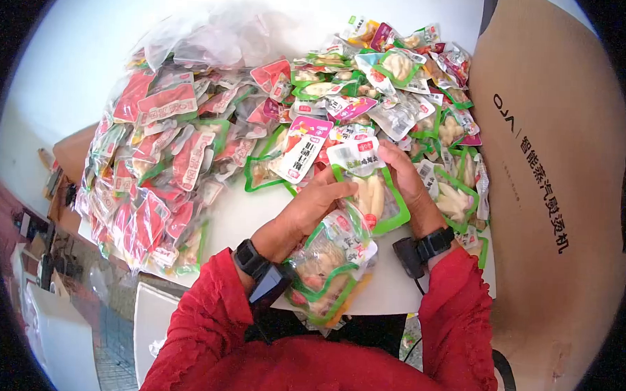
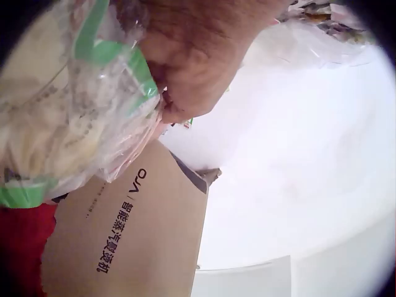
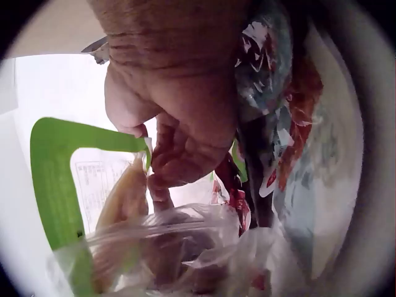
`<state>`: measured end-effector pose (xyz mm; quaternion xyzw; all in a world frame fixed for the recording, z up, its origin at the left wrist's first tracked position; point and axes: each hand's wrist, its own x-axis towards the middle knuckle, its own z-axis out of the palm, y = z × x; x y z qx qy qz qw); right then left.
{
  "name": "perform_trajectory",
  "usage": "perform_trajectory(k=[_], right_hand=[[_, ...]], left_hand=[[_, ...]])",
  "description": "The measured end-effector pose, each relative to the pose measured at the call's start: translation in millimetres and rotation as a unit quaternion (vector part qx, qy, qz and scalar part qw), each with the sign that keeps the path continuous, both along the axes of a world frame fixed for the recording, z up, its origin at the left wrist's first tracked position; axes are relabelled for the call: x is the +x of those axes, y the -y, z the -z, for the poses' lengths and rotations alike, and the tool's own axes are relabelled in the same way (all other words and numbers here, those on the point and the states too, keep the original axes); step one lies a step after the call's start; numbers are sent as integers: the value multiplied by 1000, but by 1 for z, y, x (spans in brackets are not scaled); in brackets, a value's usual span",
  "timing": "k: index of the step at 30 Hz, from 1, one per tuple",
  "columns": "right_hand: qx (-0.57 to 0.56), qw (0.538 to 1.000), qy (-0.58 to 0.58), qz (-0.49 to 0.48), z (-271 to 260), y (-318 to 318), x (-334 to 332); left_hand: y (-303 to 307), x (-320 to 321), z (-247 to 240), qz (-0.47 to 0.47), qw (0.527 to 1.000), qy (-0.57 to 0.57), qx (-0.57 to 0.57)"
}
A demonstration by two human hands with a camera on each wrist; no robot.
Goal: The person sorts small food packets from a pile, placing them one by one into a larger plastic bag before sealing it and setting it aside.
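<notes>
Hand by hand, from the head view: the right hand pinches the top edge of a green-edged packet with curled fingers. The left hand lies against that packet's other side, its fingers curled at the mouth of a clear bag. The bag is stuffed with similar packets and hangs at the near edge of the white counter. Beyond the hands lie a broad heap of red packets on the left and a heap of green-trimmed packets further back, with a printed cardboard box standing to the right. In the left wrist view, the left hand grips the crumpled plastic of the clear bag, with the cardboard box and counter behind. In the right wrist view, the right hand holds the green-edged packet by its corner between thumb and fingers, just above the clear bag.
</notes>
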<state>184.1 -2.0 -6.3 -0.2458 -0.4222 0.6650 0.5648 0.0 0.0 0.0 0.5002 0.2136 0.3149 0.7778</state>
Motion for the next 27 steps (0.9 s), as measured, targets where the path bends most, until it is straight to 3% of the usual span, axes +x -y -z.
perform_trajectory(k=[2,5,7,9,11,13,15,16,18,21,27], right_hand=[[12,999,41,15,-10,3,-7],[15,993,94,67,-8,10,-5],[25,993,81,78,-1,4,-3],[30,992,72,95,5,0,0],[21,998,48,34,6,-4,4],[48,991,110,55,10,-5,5],[-3,999,22,37,11,-4,-4],[12,999,20,37,9,-3,-5],[9,998,39,50,5,-1,-5],[12,997,50,55,2,1,-7],[31,999,31,29,-9,7,-7]], left_hand=[[1,-1,-4,-7,996,46,-77],[-16,5,14,27,991,78,-107],[-20,7,8,44,991,77,-103],[-24,9,7,21,999,29,-15],[-7,4,-19,-42,996,-75,24],[-12,5,-4,-20,1000,-11,12],[-17,-1,1,3,999,28,17],[-15,2,2,-34,999,20,-3],[-25,0,14,-23,999,26,-5],[-12,1,-3,-49,998,37,-13],[-23,-3,11,30,997,55,-46]])
